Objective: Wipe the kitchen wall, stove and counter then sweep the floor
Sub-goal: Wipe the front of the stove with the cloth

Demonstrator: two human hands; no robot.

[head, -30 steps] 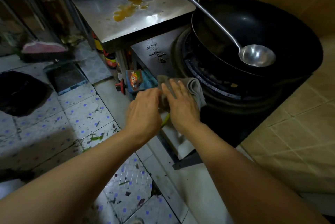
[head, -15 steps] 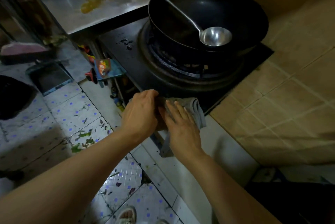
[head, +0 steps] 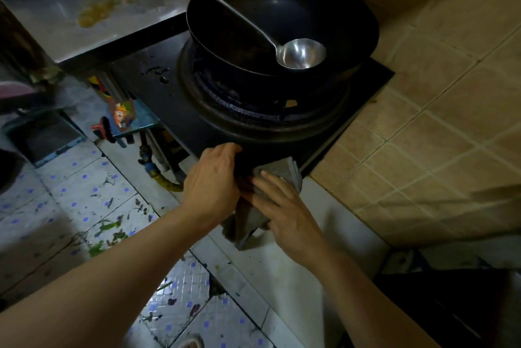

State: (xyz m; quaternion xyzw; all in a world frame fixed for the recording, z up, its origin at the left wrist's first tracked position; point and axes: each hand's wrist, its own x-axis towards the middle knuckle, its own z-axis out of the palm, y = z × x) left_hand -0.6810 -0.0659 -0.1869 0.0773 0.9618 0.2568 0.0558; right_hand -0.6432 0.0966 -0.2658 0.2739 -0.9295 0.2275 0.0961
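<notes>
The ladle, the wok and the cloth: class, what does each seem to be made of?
Ladle: bright polished metal, probably stainless steel, judging by its mirror glints.
Wok: dark matte metal, perhaps seasoned steel or iron; only faint sheen.
Cloth: grey woven fabric, soft, folded and draping over the stove edge.

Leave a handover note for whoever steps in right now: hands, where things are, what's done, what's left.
Left hand: fingers curled over the stove's front edge; whether its grip includes the cloth can't be told.
Right hand: fingers flat, pressing the grey cloth on the stove's front corner.
Wok with ladle sits on the burner.
Left: orange spill on the steel counter, droplets on the stove, scraps on the floor.
</notes>
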